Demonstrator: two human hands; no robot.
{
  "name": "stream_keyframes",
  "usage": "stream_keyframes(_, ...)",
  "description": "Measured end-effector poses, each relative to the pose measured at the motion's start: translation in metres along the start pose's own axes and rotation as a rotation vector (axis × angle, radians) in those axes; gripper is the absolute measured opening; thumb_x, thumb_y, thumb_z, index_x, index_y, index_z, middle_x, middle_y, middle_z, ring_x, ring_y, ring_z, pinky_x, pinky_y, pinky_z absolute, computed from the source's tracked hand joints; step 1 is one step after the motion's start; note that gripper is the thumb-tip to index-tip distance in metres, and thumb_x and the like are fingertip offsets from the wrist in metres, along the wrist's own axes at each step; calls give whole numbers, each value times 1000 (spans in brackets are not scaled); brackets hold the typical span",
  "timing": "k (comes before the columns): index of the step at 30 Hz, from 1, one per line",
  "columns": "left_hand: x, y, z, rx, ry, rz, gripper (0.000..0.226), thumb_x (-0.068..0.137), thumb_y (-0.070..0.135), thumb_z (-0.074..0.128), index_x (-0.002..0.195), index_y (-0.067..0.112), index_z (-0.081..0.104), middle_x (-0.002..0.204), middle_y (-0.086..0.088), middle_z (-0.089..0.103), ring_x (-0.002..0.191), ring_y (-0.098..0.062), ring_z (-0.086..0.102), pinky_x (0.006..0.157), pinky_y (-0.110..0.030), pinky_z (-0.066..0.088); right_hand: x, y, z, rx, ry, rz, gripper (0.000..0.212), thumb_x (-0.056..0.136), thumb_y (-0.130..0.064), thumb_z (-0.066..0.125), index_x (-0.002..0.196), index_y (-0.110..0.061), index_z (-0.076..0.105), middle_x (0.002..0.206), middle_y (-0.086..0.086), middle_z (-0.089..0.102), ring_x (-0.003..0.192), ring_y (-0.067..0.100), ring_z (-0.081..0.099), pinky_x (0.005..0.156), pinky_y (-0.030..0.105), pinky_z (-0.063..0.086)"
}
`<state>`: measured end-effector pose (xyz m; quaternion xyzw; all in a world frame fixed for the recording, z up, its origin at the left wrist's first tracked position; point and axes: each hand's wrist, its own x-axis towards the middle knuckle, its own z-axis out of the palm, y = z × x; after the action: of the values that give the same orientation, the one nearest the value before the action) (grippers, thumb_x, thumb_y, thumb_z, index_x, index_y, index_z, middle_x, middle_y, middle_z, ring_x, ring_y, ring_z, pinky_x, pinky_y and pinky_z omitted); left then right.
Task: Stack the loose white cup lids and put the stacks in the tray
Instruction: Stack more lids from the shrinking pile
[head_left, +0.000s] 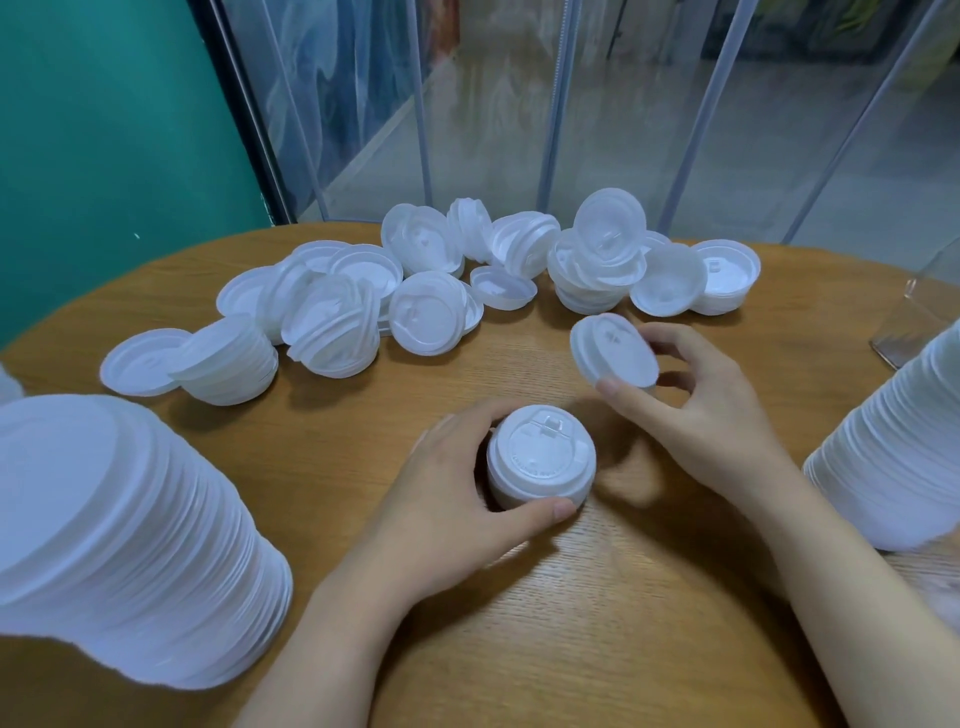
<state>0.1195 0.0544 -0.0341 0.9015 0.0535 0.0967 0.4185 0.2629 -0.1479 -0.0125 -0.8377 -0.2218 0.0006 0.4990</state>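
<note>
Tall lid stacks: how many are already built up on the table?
2: one tall stack at the near left edge, one tall stack at the right edge. Both are cut off by the frame; others may sit outside it.

The left hand (457, 499) curls thumb and fingers round a short stack of white plastic cup lids (540, 465); the right hand (696, 410), raised, pinches a single tilted white plastic lid (613, 351).

Two bare forearms come into view from the bottom edge, with no sleeves, watch, bracelet or ring showing on either. The left hand (457, 499) and the right hand (701, 415) wear no gloves. The fingers (631, 397) are slim, and the nails that show are short, plain and unpainted. The forearms are smooth, with no marks or tattoos to be seen.
</note>
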Motion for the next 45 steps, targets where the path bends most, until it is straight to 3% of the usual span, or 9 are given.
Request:
stream_keyframes(5,0,0,0,-13,-1,-10,76,64,69,81,132,54,50,126,29,59,124,-1,53,107,-37,46,-13,-14,4,83,-247,-191,61,72,-48,80,129,-31,63,127,-14,66,126,12,58,102,29,48)
stream_keyframes(11,1,2,-1,-30,-12,-44,80,56,69,83,129,55,52,121,28,60,120,2,52,106,-36,46,-16,-12,6,-12,-481,-167,66,73,-46,81,134,-45,57,139,-20,57,131,8,53,109,31,43)
stream_keyframes(24,1,6,-3,-77,-5,-53,79,55,56,92,126,53,58,118,32,63,118,3,55,103,-35,47,-19,-19,8,-60,-561,-112,73,70,-49,90,134,-51,56,134,-28,58,124,-1,57,108,32,45)
stream_keyframes(29,0,7,-5,-48,-8,-37,80,58,50,96,123,63,51,117,38,57,117,9,48,101,-20,40,-18,-21,10,-17,-558,-67,68,67,-49,91,127,-53,60,128,-27,63,124,-2,57,111,36,44)
stream_keyframes(33,0,9,-7,-74,-28,3,74,62,52,93,120,68,50,121,37,60,119,6,50,98,-18,38,-17,-19,9,-21,-628,-65,69,68,-56,86,131,-51,59,132,-24,63,128,1,57,110,33,44)
stream_keyframes(36,2,9,-10,-74,-23,2,74,62,52,93,120,69,50,122,41,57,120,8,49,99,-16,36,-15,-18,8,126,-447,-38,49,79,-46,80,125,-34,67,124,-10,70,115,1,65,96,19,51)
stream_keyframes(39,1,9,-13,-75,-55,-27,74,62,51,94,117,70,48,120,45,50,119,12,46,97,-10,34,2,-15,4,98,9,-35,21,91,-24,78,110,-21,71,111,-1,71,99,4,67,81,14,48)
stream_keyframes(41,1,10,-14,-74,-68,-44,76,62,53,94,121,69,48,116,38,54,119,12,46,97,-13,35,28,-13,2,-74,188,-81,27,89,-25,80,113,-19,68,113,-1,68,106,13,62,87,16,46)
stream_keyframes(45,0,13,-15,5,-47,-41,76,64,55,91,126,61,49,113,33,50,117,24,26,106,-25,31,85,-20,4,-318,310,-12,63,84,-48,76,133,-14,57,131,6,56,123,28,51,107,45,42)
